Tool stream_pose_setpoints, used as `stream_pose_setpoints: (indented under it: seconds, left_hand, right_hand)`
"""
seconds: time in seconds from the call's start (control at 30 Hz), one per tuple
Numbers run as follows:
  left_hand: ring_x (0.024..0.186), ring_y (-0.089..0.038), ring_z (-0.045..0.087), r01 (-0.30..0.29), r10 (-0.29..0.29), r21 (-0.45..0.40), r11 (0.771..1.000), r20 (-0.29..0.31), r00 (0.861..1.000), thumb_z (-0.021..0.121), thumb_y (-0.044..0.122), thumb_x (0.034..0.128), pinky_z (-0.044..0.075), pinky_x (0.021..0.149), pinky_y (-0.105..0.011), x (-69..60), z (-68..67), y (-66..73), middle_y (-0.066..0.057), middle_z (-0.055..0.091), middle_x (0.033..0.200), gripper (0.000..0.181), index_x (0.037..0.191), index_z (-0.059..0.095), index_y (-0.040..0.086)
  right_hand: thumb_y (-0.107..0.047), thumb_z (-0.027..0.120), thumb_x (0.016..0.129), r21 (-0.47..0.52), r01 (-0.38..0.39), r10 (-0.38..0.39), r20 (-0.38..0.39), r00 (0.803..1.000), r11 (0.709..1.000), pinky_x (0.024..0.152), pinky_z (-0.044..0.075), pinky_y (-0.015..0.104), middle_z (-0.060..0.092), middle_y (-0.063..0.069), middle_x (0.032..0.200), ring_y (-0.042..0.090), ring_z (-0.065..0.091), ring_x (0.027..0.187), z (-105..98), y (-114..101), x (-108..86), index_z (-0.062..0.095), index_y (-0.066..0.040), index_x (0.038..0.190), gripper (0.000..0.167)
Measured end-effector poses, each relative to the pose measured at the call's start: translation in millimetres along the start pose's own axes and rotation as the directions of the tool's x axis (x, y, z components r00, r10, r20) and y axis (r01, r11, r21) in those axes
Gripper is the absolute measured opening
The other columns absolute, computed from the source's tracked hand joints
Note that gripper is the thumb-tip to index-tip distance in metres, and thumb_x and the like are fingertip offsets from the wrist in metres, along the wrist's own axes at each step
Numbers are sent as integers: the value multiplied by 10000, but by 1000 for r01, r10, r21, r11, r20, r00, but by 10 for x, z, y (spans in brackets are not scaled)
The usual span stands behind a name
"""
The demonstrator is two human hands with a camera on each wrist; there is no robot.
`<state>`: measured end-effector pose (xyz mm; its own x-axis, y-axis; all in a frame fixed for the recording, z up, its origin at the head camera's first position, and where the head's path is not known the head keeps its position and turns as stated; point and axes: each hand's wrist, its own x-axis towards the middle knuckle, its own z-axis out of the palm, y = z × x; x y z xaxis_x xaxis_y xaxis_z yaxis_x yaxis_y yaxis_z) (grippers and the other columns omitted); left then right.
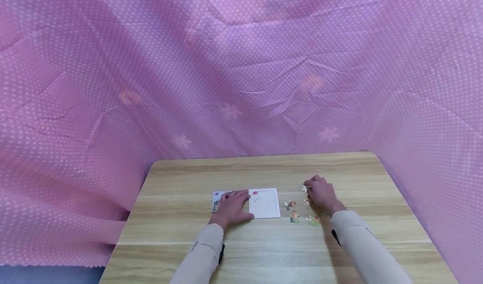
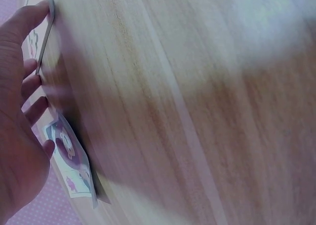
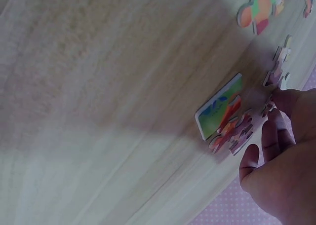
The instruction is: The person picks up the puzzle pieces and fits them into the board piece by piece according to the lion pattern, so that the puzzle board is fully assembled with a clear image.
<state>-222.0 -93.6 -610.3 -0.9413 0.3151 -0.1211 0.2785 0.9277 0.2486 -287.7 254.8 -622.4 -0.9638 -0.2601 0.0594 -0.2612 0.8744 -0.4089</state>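
My left hand (image 1: 232, 209) (image 2: 22, 106) rests with spread fingers at the left side of a white puzzle board (image 1: 267, 206) (image 2: 48, 35), its thumb by the near edge. A small pink figure shows in the board's upper left corner. Partly under that hand is a picture card (image 1: 216, 201) (image 2: 74, 161). To the right, my right hand (image 1: 322, 195) (image 3: 291, 153) pinches a small puzzle piece (image 1: 304, 188) (image 3: 267, 107) between thumb and fingers, low over the table; whether it touches the wood I cannot tell.
Several loose pieces lie between the board and my right forearm: a multicoloured one (image 1: 289, 204), another below it (image 1: 294, 217), a green one (image 1: 314, 221) and one beside my right hand (image 1: 307, 202). A pink dotted curtain (image 1: 241, 87) hangs around the wooden table (image 1: 264, 250).
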Motion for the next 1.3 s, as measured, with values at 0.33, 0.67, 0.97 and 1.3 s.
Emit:
stream_pose_setpoints:
  seconds: [0.33,0.67,0.97,1.3]
  left_hand:
    - [1408,-207,367,1,-1,-2,1000,9,1000,658,624,759,290,1080,-580,61,-6,-58,52,383,1549,773,1411,485,245]
    - [1407,-204,367,-23,23,-13,1000,0,1000,662,619,753,281,1076,-592,117,-13,-125,48,384,1547,782,1411,485,236]
    - [1412,-182,352,-20,20,2,1000,19,1000,636,653,758,277,1077,-572,173,-29,-171,85,365,1553,783,1415,476,257]
    - [1419,-199,349,-36,35,8,999,23,999,639,644,759,274,1087,-574,227,-71,-218,66,358,1561,792,1424,469,249]
  right_hand:
    - [-167,620,907,-20,-20,20,4,1000,1000,804,433,542,599,138,1110,333,566,1034,-12,-5,33,688,-95,1154,266]
    - [-211,621,920,-20,-66,66,26,997,998,759,404,479,632,106,1088,328,582,1007,-46,-44,63,660,-138,1152,246]
    - [-239,580,950,45,-74,73,29,997,996,745,372,463,664,1,917,262,611,922,-4,-101,101,631,-176,1203,266]
    - [-237,550,971,130,-103,96,61,994,986,887,408,575,678,-25,876,142,587,757,28,-187,170,595,-172,1270,309]
